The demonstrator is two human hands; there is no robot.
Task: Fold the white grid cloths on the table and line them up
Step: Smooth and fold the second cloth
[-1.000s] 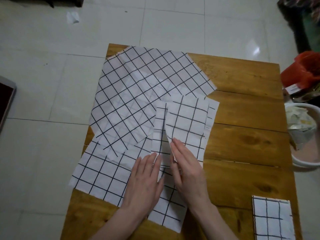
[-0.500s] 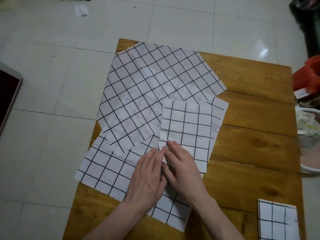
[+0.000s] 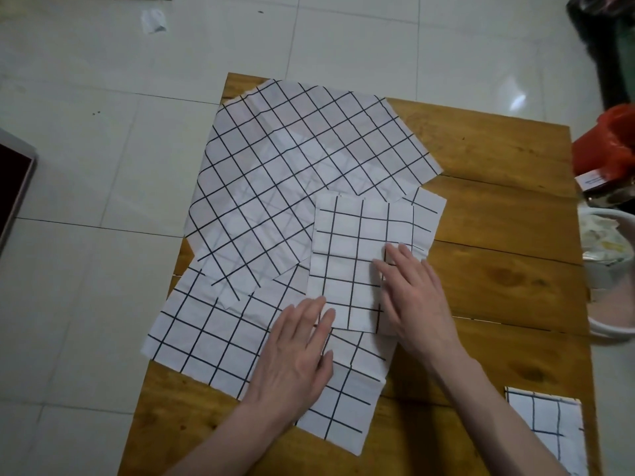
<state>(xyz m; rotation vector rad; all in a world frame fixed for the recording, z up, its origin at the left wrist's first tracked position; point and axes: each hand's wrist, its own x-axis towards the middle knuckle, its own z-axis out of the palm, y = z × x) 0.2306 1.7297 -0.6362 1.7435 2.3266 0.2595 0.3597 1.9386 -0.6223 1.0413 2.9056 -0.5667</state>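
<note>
Folded grid cloth (image 3: 357,255), small rectangle, is lying near the middle of the wooden table (image 3: 498,207), overlapping two spread cloths. Right hand (image 3: 415,297) is pressing flat on its right edge, fingers straight and together, gripping nothing. Left hand (image 3: 295,359) is resting flat, fingers straight, tips touching the folded piece's near left corner, palm on the lower spread cloth (image 3: 213,338). Larger spread cloth (image 3: 292,173) is lying diagonally at the far left, hanging over the table's edge. Second folded cloth (image 3: 546,431) is sitting at the near right corner, well apart. Red bag (image 3: 608,146) and white basin (image 3: 611,297) are standing beside the table's right edge, on tiled floor (image 3: 103,97).
</note>
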